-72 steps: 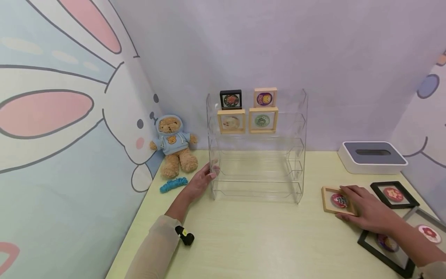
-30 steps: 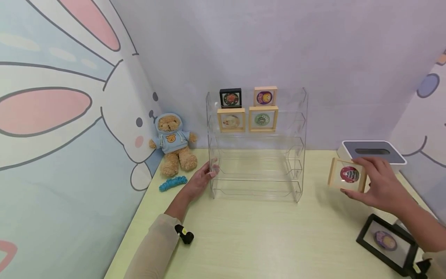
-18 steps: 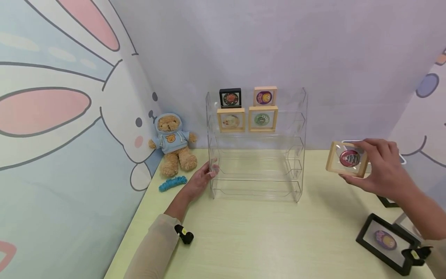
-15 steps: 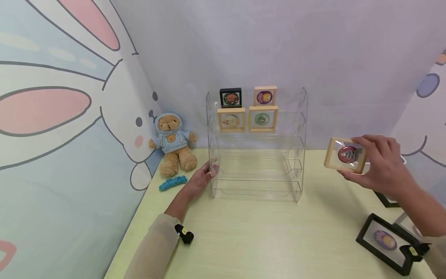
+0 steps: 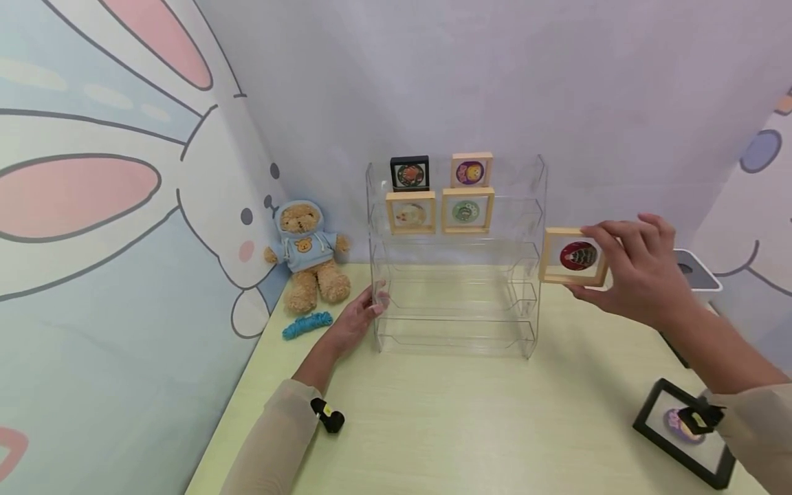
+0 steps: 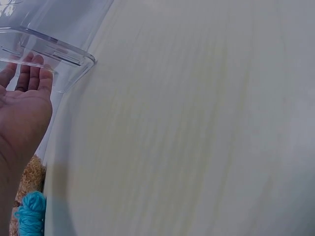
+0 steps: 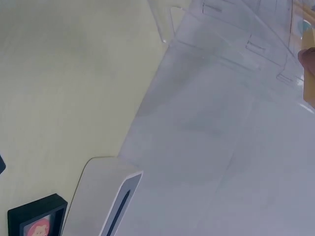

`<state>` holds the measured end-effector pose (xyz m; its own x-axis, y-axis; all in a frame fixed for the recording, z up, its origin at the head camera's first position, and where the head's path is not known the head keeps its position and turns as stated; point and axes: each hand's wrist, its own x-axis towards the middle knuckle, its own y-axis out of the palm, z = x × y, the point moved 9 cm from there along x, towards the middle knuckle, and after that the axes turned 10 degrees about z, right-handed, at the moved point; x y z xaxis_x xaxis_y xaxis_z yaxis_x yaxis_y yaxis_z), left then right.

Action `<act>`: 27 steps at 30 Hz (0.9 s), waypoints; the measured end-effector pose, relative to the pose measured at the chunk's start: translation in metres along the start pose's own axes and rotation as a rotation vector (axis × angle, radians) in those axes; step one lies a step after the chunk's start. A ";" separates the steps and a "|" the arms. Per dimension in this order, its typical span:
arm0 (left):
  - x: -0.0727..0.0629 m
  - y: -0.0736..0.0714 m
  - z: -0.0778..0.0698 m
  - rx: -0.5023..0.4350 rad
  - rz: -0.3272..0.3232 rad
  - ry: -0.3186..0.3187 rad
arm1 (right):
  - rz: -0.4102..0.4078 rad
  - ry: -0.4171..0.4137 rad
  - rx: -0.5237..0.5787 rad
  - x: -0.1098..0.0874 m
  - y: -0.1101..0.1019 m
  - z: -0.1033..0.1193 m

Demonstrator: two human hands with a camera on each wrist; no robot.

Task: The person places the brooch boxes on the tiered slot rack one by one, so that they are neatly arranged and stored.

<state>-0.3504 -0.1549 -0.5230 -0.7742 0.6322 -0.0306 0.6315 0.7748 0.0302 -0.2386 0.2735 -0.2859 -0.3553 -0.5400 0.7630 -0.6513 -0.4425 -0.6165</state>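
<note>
My right hand pinches a light wooden photo frame, upright in the air, fingers over its top edge and thumb below. A red round badge shows inside it. The frame stands just beside the right edge of a clear acrylic display rack. In the right wrist view only a fingertip and part of the frame show. At the rack's lower left side, my left hand grips the side panel. Two frames, one black and one pale wood, stand on the top tier, with two wooden frames below.
A teddy bear in a blue hoodie sits left of the rack, behind a blue bundle of cord. On the right are a white box with a grey slotted top and a black frame lying flat.
My right hand picks the wooden frame up off the table, tilts it upright and carries it leftward and up to the rack's right edge. The left hand stays on the rack.
</note>
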 end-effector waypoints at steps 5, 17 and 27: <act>-0.001 -0.001 0.001 0.012 0.000 -0.009 | 0.039 -0.052 -0.027 0.014 0.021 0.008; -0.001 0.001 -0.002 0.009 0.017 0.033 | 0.153 -0.177 -0.126 0.061 0.077 0.039; 0.001 0.000 0.001 -0.005 0.014 0.024 | 0.159 -0.271 -0.203 0.090 0.121 0.065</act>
<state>-0.3515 -0.1545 -0.5236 -0.7661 0.6427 -0.0061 0.6422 0.7657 0.0359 -0.3059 0.1243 -0.3046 -0.2902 -0.7727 0.5645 -0.7317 -0.2011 -0.6513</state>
